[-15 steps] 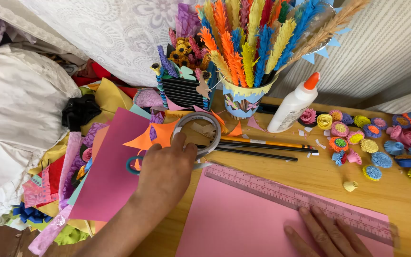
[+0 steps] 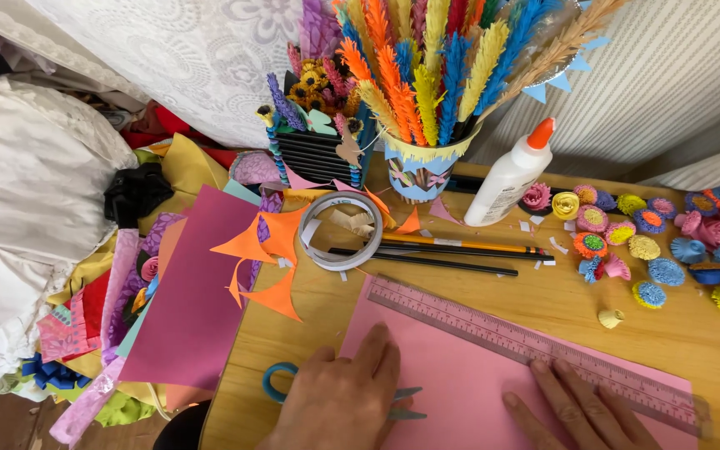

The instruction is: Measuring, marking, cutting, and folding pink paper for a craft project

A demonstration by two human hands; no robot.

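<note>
Scissors [image 2: 335, 398] under my left hand [image 2: 339, 404]: blue loop handle sticks out left of the palm, grey blade tips show just right of it. Left fingers [image 2: 372, 354] lie flat and spread, not curled round anything, tips on the near-left corner of the pink paper sheet [image 2: 452, 375]. I can't tell if the thumb is hooked in a handle.

Right hand [image 2: 581, 408] also flat on the pink sheet, fingers [image 2: 547, 379] extended and loose, holding nothing, tips just short of the clear pink ruler [image 2: 527, 342]. Ruler runs diagonally along the sheet's far edge, just beyond both sets of fingertips.

Beyond the ruler on the counter [image 2: 560, 300]: two pencils [image 2: 452, 250] side by side, tape ring [image 2: 342, 231] past my left fingers. White glue bottle [image 2: 510, 175] with orange cap stands upright further back, beside the cup of paper feathers [image 2: 422, 167]. Small paper flowers [image 2: 643, 242] scattered far right of my right fingers. Orange paper cutouts [image 2: 264, 258] and a magenta sheet [image 2: 197, 292] left of my left fingers.
</note>
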